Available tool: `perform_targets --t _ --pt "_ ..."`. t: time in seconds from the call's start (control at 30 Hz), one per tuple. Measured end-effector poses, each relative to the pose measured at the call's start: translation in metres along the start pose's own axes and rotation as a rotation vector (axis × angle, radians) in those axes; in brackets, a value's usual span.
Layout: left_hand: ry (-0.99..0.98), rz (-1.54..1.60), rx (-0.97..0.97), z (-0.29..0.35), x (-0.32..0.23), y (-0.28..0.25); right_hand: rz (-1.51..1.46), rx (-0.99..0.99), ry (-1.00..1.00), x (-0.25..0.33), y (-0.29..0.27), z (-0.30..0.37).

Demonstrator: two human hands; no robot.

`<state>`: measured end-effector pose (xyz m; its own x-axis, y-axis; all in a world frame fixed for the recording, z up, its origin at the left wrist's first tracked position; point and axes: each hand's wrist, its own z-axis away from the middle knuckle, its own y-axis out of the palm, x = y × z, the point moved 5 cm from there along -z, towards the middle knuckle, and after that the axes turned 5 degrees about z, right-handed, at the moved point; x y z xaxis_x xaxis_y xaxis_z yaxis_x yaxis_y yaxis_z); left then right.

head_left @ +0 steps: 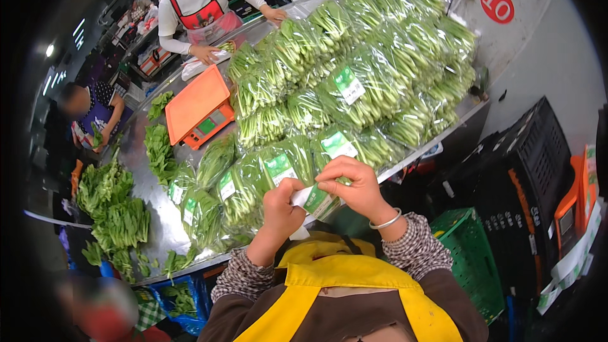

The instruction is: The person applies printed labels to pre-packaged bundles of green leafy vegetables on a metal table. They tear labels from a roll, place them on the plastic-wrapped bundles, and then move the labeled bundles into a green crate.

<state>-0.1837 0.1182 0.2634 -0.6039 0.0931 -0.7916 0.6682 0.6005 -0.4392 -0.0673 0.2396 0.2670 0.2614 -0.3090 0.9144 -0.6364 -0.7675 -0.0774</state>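
Observation:
My left hand (282, 208) is closed on a green and white label (318, 201) in front of my chest. The fingers of my right hand (356, 185) pinch the label's upper right part. Just beyond my hands, clear bags of leafy greens (278, 168) lie along the near side of the metal table, several with green and white labels stuck on. A large pile of bagged greens (354, 57) rises behind them, one bag on it labelled (348, 85). Whether my fingers are peeling or only holding the label, I cannot tell.
An orange scale (199, 104) stands left of the pile. Loose greens (114, 206) lie on the metal table (136, 142) at left. A person in a red apron (201, 12) works across, another (95, 114) at far left. A green crate (465, 259) and black crates (522, 183) stand right.

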Motion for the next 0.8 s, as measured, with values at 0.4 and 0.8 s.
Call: perform_targets --t 0.4,0.8 --pt "-0.139 -0.131 -0.222 0.000 0.084 -0.084 0.083 -0.274 -0.210 -0.015 -0.010 -0.235" --pt "-0.105 -0.134 -0.202 0.016 0.108 -0.120 1.185 -0.134 0.083 -0.131 -0.013 -0.378"
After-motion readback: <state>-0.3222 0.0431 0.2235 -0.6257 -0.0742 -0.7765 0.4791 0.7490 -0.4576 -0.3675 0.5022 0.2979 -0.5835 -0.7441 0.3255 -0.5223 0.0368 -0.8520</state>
